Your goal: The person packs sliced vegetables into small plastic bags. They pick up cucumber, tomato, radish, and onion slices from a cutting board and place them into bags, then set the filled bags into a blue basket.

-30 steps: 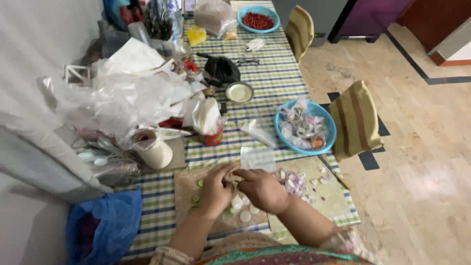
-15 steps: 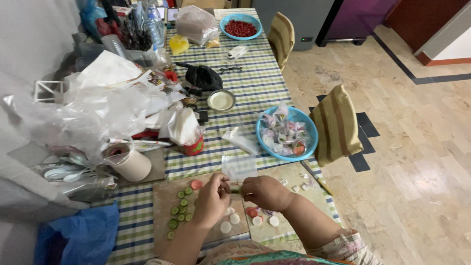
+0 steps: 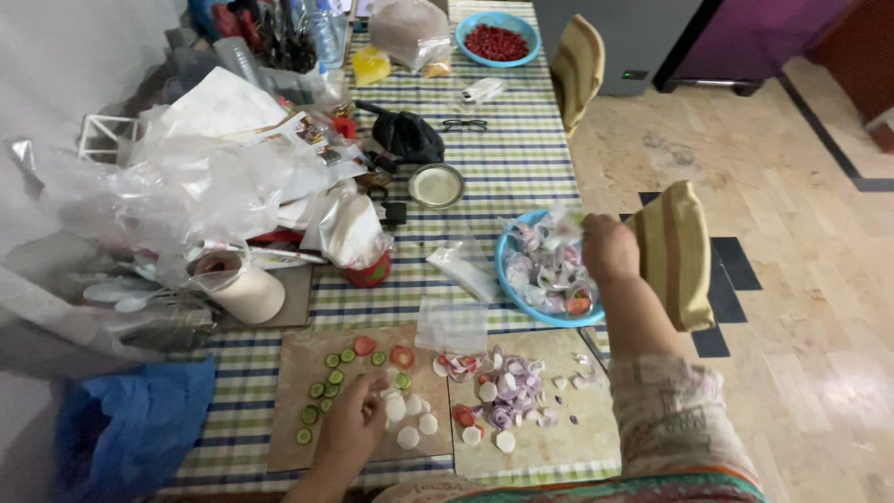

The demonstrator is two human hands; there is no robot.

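My left hand (image 3: 354, 424) lies open on a brown cutting board (image 3: 289, 373), its fingers among green cucumber slices (image 3: 321, 391) and white round slices (image 3: 410, 424). A red tomato slice (image 3: 402, 356) lies further back on that board. Beside it, a paler board (image 3: 559, 447) carries purple onion rings (image 3: 512, 387) and more slices. My right hand (image 3: 605, 247) is raised over a blue bowl (image 3: 503, 270) full of peels and wrappers. Its fingers are curled on a pale scrap (image 3: 565, 222).
On the checked tablecloth (image 3: 521, 158) a white mug (image 3: 247, 289), crumpled plastic bags (image 3: 186, 186) and a blue bag (image 3: 121, 428) crowd the left. A red cup (image 3: 371, 272), metal dish (image 3: 436, 184), black pouch (image 3: 410, 135) and second blue bowl (image 3: 498, 37) lie behind. Striped chairs (image 3: 675, 251) stand right.
My right hand has left the cutting boards and risen to the right, over the blue bowl. My left hand stays on the brown board. The view has tilted down and drawn closer.
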